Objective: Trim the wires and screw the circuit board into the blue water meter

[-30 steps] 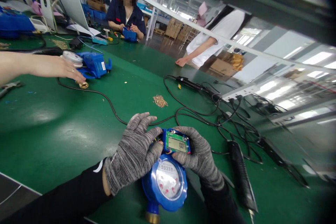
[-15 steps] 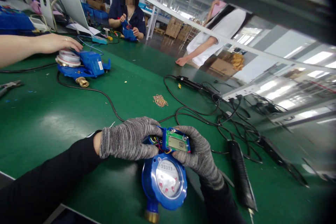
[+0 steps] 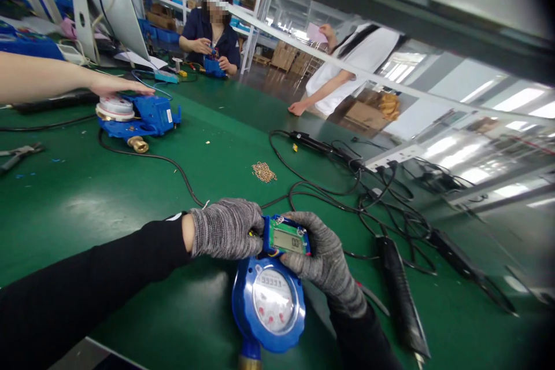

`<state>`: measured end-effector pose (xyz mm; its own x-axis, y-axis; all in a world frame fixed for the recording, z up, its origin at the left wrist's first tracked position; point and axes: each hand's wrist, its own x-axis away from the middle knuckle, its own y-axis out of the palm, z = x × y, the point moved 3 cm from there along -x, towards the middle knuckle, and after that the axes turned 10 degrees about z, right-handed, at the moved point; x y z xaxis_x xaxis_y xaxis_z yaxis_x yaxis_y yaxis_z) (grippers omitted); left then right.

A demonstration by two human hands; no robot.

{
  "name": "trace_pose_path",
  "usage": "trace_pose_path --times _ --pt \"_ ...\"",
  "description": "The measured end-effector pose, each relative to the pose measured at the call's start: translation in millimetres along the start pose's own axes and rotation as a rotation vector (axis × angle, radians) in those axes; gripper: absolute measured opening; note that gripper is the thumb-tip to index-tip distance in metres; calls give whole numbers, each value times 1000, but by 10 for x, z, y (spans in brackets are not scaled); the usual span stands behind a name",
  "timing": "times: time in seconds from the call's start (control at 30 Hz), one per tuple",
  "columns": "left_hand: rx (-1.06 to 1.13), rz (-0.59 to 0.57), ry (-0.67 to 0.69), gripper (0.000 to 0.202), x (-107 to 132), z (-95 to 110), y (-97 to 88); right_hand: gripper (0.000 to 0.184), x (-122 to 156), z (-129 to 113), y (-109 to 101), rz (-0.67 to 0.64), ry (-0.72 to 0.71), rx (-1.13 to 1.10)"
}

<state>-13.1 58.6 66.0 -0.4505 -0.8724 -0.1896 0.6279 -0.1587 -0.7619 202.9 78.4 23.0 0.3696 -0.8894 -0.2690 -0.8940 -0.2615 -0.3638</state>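
A blue water meter [image 3: 267, 306] with a round dial lies on the green table [image 3: 130, 196] close to me. At its far end sits a blue module with a green circuit board and a small display [image 3: 286, 238]. My left hand [image 3: 225, 228], in a grey knit glove, is closed against the module's left side. The gloved right hand [image 3: 323, 260] wraps round the module's right side. Coloured wires show between my left fingers and the board.
A co-worker's bare arm [image 3: 65, 81] reaches onto a second blue meter [image 3: 136, 118] at the far left. A pile of small brass screws [image 3: 263, 171] lies mid-table. Black cables [image 3: 347, 185] and a black electric screwdriver [image 3: 401, 295] lie to my right. Two other people are at the table's far side.
My left hand turned from lying over the meter to gripping the module's side, forearm swinging left. The co-worker's hand moved from the table onto the second meter.
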Motion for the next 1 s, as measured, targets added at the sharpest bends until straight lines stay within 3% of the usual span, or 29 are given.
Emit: trace_pose_path --times 0.2,0.37,0.5,0.6,0.77,0.87,1.0 --pt "-65 252 -112 23 103 116 -36 60 17 10 -21 36 -16 40" --pt "-135 210 39 22 114 105 -22 59 20 -11 1 49 -10 69" --pt "13 156 98 21 146 10 -64 57 9 -46 24 45 -5 91" --pt "156 123 57 27 210 -28 -73 57 14 -69 29 33 17 82" --pt "170 204 -135 57 248 -16 -50 57 16 -109 25 44 54 65" --pt "173 245 -141 80 207 4 -29 56 5 -121 21 53 19 91" --pt "245 217 -85 72 138 -4 32 55 -11 -112 12 66 -9 108"
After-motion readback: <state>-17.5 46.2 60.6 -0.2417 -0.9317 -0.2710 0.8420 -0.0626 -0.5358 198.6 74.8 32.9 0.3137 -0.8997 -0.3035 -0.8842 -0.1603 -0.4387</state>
